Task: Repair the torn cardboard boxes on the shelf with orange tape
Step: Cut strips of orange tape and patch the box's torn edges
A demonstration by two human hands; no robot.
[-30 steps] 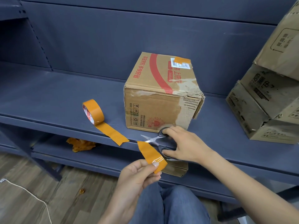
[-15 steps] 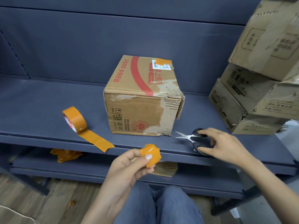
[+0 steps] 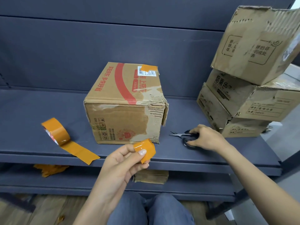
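Left hand (image 3: pixel 120 163) pinching a cut strip of orange tape (image 3: pixel 145 152) between thumb and fingers, right hand (image 3: pixel 205 138) curled on scissors (image 3: pixel 185 137) lying on the shelf (image 3: pixel 48 108), torn cardboard box (image 3: pixel 125 108) between, tape roll (image 3: pixel 56 131) left, stacked boxes (image 3: pixel 246 98) right.

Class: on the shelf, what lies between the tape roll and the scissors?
The torn box stands between the tape roll and the scissors, as the head view shows.
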